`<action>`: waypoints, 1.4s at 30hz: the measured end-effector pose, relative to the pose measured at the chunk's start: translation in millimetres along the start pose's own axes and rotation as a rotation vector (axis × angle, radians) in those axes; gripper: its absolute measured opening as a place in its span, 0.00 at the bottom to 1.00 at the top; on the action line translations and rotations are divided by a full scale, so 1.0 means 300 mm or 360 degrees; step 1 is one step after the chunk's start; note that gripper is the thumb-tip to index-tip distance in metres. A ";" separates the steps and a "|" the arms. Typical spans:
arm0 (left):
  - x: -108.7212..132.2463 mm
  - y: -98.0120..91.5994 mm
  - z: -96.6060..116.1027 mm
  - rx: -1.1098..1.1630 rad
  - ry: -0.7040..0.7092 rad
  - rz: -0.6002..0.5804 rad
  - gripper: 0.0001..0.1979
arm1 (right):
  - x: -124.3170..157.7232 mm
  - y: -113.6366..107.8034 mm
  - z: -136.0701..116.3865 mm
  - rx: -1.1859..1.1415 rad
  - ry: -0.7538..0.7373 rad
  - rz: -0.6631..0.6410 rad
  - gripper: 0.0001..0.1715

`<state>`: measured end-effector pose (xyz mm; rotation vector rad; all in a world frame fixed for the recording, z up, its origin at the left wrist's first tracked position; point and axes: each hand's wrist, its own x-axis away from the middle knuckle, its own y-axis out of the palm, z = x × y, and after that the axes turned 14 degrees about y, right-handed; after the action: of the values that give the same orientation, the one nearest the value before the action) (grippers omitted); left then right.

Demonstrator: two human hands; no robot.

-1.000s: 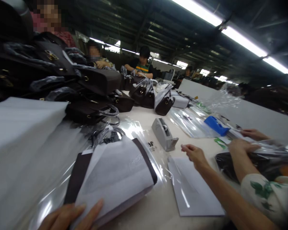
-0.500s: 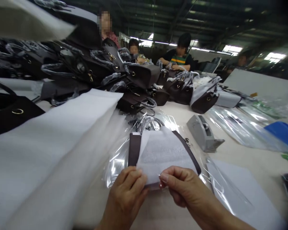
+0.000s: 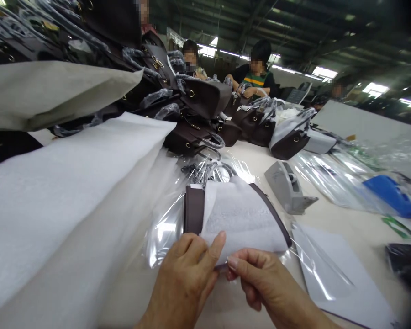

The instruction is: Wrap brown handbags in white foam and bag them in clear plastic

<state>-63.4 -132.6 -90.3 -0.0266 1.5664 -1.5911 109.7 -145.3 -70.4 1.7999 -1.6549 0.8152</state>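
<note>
Head view: just beyond the grip lies the dark bag (image 3: pixel 194 210); its white sheet (image 3: pixel 243 214) is touched by the left hand (image 3: pixel 187 272), closure unclear; the right hand (image 3: pixel 272 281) is pinched, contents indiscernible. The white sheet could be creased by uneven pressure.

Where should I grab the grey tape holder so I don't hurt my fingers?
Probably from above, pinching the grey tape holder across its two long sides near the taller back end. It stands upright and looks narrow there. Keep off the low front lip: it sticks out and might be sharp.
</note>
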 end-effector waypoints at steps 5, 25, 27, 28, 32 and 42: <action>0.001 0.002 -0.005 0.0013 0.0006 -0.0026 0.24 | 0.009 0.004 0.012 -0.0045 0.0019 0.0043 0.22; -0.032 -0.009 0.002 -0.0004 0.0084 0.0001 0.19 | 0.016 0.066 0.132 -0.0744 -0.0050 0.0002 0.26; -0.032 -0.010 0.001 -0.0014 0.0110 -0.0020 0.19 | -0.003 0.064 0.152 -0.0683 -0.0075 0.0047 0.25; -0.032 -0.011 0.001 -0.0017 0.0118 -0.0031 0.19 | -0.012 0.065 0.161 -0.0652 -0.0095 0.0080 0.25; -0.035 -0.019 0.008 -0.0028 0.0131 -0.0098 0.20 | -0.044 0.082 0.189 -0.0647 -0.0246 0.0260 0.24; -0.025 0.021 0.050 -0.0314 0.0090 0.0029 0.20 | -0.160 0.120 0.270 -0.0377 -0.0561 0.0678 0.17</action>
<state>-46.7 -139.2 -88.3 -0.0749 1.7578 -1.4291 76.5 -177.1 -160.0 1.5079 -2.3070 0.4542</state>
